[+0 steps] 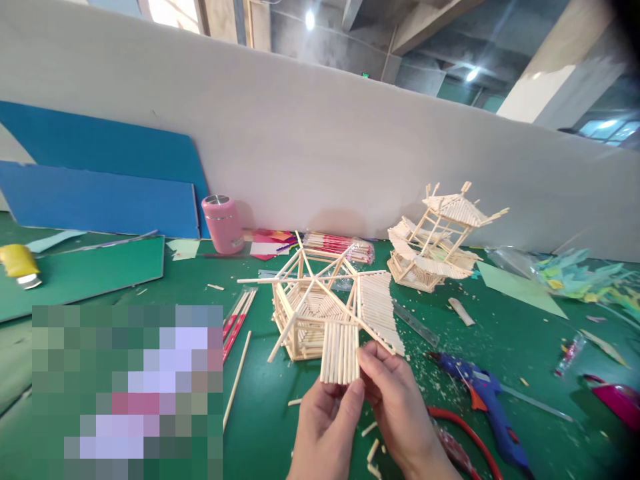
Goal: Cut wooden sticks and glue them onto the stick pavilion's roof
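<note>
A model pavilion [285,313] built of thin wooden sticks stands on the green table in front of me, its roof frame of crossed sticks left open in places. A ribbed roof section [377,303] covers its right side. At the pavilion's front is a small panel of wooden sticks [340,353] laid side by side. My left hand [327,423] pinches this panel at its lower edge, thumb on top. My right hand [400,407] closes its fingertips at the panel's right edge, just under the roof section's lower corner. Part of the pavilion's front is hidden behind the panel.
A blue glue gun [487,383] lies at right beside a red cable [470,433]. Behind stand a second stick pavilion [435,243], a pink flask [223,227] and packed sticks [335,247]. A clear ruler [415,323] and scraps lie about. Pixelation hides the lower left.
</note>
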`<state>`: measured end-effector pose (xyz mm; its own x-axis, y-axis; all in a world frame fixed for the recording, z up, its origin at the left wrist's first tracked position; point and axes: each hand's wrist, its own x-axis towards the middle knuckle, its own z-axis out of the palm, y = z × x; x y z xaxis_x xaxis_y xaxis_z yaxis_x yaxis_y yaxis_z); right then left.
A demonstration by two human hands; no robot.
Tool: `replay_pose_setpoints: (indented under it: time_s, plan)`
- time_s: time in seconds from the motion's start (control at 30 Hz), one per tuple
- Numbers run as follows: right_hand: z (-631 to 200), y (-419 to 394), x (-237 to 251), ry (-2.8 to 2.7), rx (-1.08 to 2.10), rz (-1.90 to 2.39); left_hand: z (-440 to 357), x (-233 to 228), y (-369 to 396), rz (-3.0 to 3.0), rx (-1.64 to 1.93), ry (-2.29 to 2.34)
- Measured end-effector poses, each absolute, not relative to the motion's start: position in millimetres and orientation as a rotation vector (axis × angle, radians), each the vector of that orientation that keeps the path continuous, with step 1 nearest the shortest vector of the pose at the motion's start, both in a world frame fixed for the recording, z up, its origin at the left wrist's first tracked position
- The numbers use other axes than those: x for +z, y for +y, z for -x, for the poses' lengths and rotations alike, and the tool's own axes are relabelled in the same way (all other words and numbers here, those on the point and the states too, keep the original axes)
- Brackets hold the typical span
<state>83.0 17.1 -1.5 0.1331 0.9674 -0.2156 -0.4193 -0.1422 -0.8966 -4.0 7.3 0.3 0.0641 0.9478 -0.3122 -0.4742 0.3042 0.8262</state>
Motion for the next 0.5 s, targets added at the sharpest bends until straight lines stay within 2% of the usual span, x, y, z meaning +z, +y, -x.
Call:
replay_pose_setpoints:
  time_s: [0.5]
  plan:
    - [-84.8,14.8,0.9,-0.691,1.420,1.040,6.4,5.6,7.9,-0.617,1.066,0.940]
